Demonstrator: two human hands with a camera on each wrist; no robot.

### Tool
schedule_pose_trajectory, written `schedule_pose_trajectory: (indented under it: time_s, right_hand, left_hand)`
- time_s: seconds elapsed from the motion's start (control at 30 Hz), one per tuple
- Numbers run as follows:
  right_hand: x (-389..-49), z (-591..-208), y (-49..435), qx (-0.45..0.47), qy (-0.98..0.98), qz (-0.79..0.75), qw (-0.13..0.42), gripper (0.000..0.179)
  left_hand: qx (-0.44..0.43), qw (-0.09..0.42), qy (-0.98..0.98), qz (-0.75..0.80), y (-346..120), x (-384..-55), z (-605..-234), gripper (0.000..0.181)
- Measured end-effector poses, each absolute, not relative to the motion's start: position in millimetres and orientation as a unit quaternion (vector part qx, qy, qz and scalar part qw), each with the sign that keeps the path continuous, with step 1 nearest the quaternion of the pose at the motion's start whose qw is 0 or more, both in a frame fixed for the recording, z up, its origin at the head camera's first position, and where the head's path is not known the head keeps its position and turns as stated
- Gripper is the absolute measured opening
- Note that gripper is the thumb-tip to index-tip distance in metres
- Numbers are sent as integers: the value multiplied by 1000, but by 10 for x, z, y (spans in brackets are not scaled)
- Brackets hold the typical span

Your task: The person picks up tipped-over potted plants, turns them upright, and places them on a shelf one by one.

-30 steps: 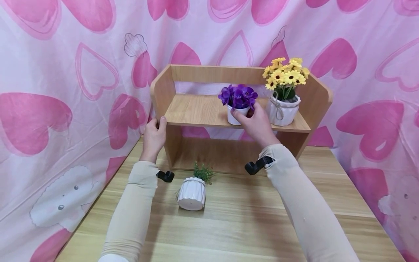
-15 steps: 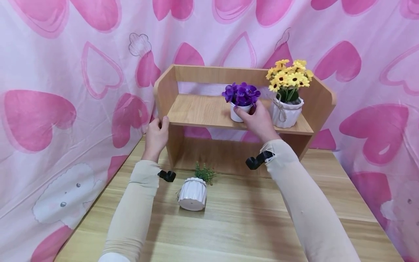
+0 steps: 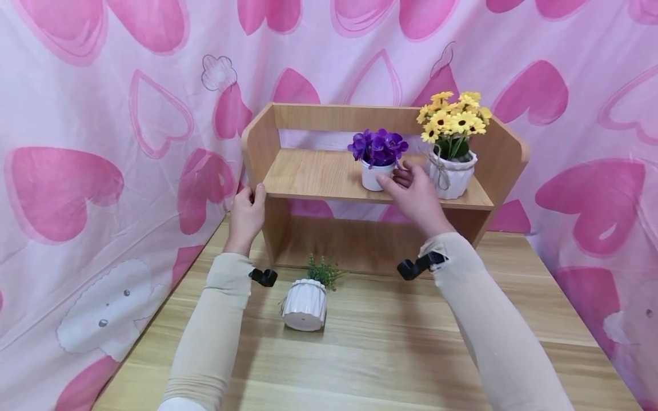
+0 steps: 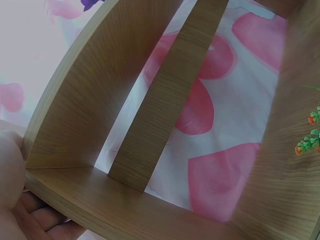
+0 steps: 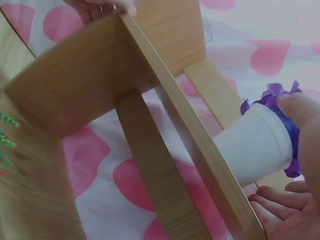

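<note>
A small white pot with purple flowers stands upright on the upper board of a wooden desktop shelf. My right hand is just to its right, thumb near the pot and fingers spread loosely away from it. In the right wrist view a gap shows between those fingers and the white pot. My left hand grips the shelf's left side at the upper board's front corner. A ribbed white pot with yellow flowers stands at the board's right end.
On the wooden table, a ribbed white pot with a green plant lies on its side in front of the shelf, its base toward me. A pink heart-patterned curtain hangs behind and along the sides.
My right hand has loosened from the purple-flower pot and drawn slightly right and down. The pot now stands on the board by itself. My left hand keeps its hold on the shelf.
</note>
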State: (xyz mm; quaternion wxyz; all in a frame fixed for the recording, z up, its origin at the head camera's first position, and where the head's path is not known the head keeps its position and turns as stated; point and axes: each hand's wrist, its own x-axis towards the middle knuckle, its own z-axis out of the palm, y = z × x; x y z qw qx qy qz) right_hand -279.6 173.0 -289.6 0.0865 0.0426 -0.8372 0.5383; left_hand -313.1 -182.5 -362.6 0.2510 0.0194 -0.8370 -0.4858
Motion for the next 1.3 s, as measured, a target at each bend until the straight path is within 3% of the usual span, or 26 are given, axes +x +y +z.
schedule_pose_trajectory:
  time_s: [0.27,0.53,0.83,1.3]
  right_hand:
    - [-2399,-3074,1854,64,-819,547,161,61]
    - [-2175,-3257,1805,46,-817,537,204,38]
    - [-2077,-3550,1647,59,-846,501,172,28]
    - [-2032,-4033,1418,40,-866,492,78,32]
  left_hand:
    - [20,254,-836,-485,-1808,-3101,-3616,49]
    - [21,254,-837,-485,-1799,-3106,-3600,48]
    - [24,250,-839,-482,-1807,-3115,-3594,49]
    - [26,249,-840,-482,-1813,-3112,-3605,50]
